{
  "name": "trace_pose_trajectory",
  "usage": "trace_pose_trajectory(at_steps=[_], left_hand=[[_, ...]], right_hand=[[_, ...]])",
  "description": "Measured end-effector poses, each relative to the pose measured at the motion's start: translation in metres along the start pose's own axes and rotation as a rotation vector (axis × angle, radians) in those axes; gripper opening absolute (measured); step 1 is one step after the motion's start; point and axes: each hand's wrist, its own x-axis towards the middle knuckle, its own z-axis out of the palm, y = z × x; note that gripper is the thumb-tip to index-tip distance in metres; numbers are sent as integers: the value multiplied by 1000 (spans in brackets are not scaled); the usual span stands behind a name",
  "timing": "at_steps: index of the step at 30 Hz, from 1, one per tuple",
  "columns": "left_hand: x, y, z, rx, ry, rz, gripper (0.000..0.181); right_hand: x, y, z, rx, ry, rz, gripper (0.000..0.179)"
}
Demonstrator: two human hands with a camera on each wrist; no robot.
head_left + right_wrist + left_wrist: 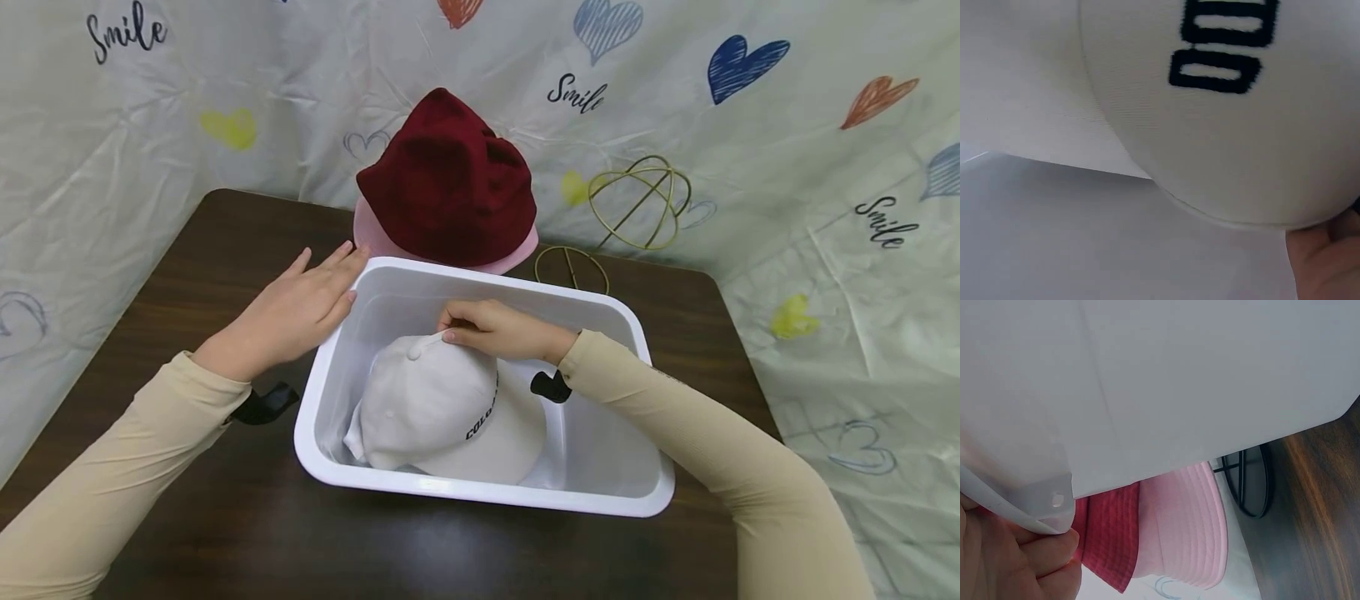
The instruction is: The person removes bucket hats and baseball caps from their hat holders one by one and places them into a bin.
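A white baseball cap (431, 392) with dark lettering lies inside the white plastic bin (480, 493), its brim toward the right. My right hand (498, 327) reaches into the bin and pinches the cap's edge between thumb and fingers. Close up in the right wrist view, the cap (1241, 144) shows its embroidered letters, with part of the right hand (1325, 256) at its edge. My left hand (288, 312) rests on the bin's far-left corner with fingers extended. From the left wrist, that hand (1029, 562) appears against the bin's rim.
Behind the bin, a dark red bucket hat (457, 183) sits over a pink hat (371, 233). To their right stands a gold wire hat stand (633, 172). Everything is on a dark wooden table (247, 242) backed by a white printed curtain (817, 192).
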Motion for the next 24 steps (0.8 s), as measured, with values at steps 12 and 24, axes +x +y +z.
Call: trace_pose_trajectory(at_steps=[12, 24], left_hand=[[1, 1, -1, 1, 14, -3, 52], [0, 1, -2, -13, 11, -2, 52]], right_hand=[[25, 9, 38, -354, -71, 17, 9], [44, 25, 79, -687, 11, -6, 12]])
